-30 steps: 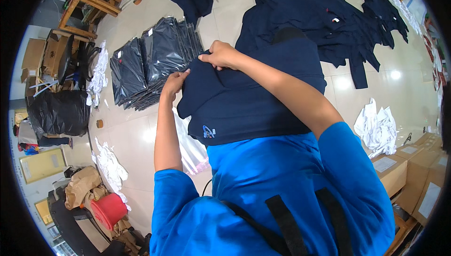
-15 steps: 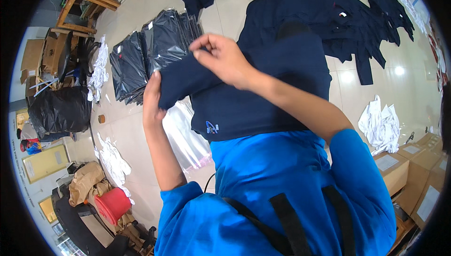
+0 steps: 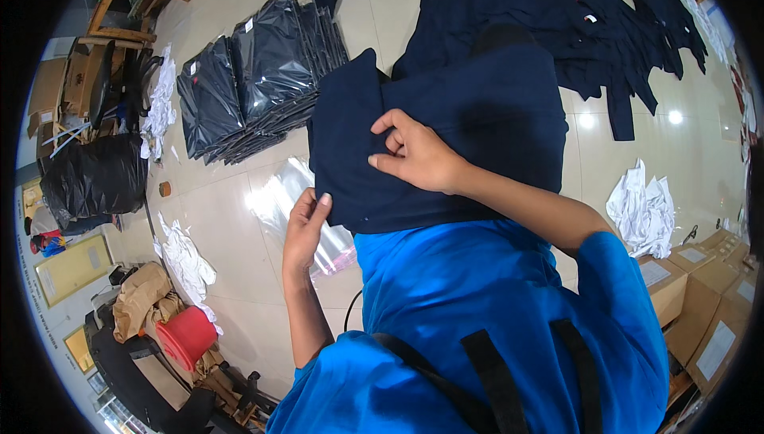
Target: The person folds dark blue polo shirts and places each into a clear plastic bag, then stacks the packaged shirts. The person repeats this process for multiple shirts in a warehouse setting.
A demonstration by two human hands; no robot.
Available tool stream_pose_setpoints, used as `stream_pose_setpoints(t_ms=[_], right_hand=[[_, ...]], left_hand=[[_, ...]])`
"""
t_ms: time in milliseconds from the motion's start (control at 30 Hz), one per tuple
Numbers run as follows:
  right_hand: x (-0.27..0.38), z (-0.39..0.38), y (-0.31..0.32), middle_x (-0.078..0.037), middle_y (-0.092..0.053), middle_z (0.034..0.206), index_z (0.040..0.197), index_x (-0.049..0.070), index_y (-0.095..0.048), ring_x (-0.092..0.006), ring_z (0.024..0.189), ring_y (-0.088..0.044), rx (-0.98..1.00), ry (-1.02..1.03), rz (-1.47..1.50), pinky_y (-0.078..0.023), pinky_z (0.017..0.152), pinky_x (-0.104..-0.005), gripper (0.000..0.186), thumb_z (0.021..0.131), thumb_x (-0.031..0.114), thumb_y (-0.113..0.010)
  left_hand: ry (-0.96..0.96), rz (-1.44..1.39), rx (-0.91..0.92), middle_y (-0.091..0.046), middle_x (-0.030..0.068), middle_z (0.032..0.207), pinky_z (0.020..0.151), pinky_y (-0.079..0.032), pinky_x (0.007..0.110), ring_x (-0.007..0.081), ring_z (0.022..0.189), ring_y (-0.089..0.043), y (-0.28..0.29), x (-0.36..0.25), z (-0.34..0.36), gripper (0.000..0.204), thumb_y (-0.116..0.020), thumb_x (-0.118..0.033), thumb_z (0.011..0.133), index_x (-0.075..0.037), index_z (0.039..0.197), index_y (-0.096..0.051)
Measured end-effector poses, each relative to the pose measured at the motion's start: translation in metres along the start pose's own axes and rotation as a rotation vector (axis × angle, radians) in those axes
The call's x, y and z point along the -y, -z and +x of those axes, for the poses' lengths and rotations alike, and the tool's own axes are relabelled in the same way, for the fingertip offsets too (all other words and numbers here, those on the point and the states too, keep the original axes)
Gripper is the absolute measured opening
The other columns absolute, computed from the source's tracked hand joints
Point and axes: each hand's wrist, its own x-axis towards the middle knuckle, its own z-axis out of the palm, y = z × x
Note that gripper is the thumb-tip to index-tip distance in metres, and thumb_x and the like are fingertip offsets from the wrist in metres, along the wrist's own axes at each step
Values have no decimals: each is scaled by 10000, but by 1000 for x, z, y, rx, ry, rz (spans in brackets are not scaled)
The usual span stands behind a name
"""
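Note:
A navy blue garment lies folded across my lap, its left part turned over onto the body of the cloth. My left hand pinches its near left edge between thumb and fingers. Over the middle of the garment, my right hand is held with fingers bent and thumb apart, nothing between them. To the left of my knees, clear plastic bags lie on the floor, partly hidden by my left hand and the cloth.
Stacks of dark garments in clear bags stand at the far left. Loose navy garments are spread over the floor at the far right. White cloths lie on both sides. Cardboard boxes line the right; a red bucket stands left.
The sleeve-like part held out at the left now lies folded over the garment, covering the small emblem. My left hand moved right and nearer; my right hand moved right and nearer.

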Motion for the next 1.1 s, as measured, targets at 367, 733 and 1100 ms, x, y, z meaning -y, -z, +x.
stream_pose_setpoints(t_ms=[367,733,1100], right_hand=[[11,-54,-23,-80,-688,911,1099,11,-707,-139,725,-639,102,329,-58,-514,656,-304,161,947,44,-750],[23,-26,-9,-167,-736,791,1104,-10,-661,-234,683,-754,129,-103,-79,-560,597,-369,249,953,152,-774],[2,-35,-21,-126,-680,705,1099,-7,-652,-226,569,-654,82,181,-228,-504,563,-363,239,939,121,-773]], left_hand=[[-171,-256,-53,-666,-31,984,898,-448,250,44,946,-587,25,4,-25,140,-649,-157,1086,-78,1153,-554],[-15,-25,-227,-648,-28,901,793,-449,248,44,845,-536,-8,10,3,341,-571,-345,1136,-39,1021,-669],[43,183,-125,-532,-80,778,626,-355,208,14,694,-433,12,33,-7,244,-631,-295,1115,-80,1003,-603]])
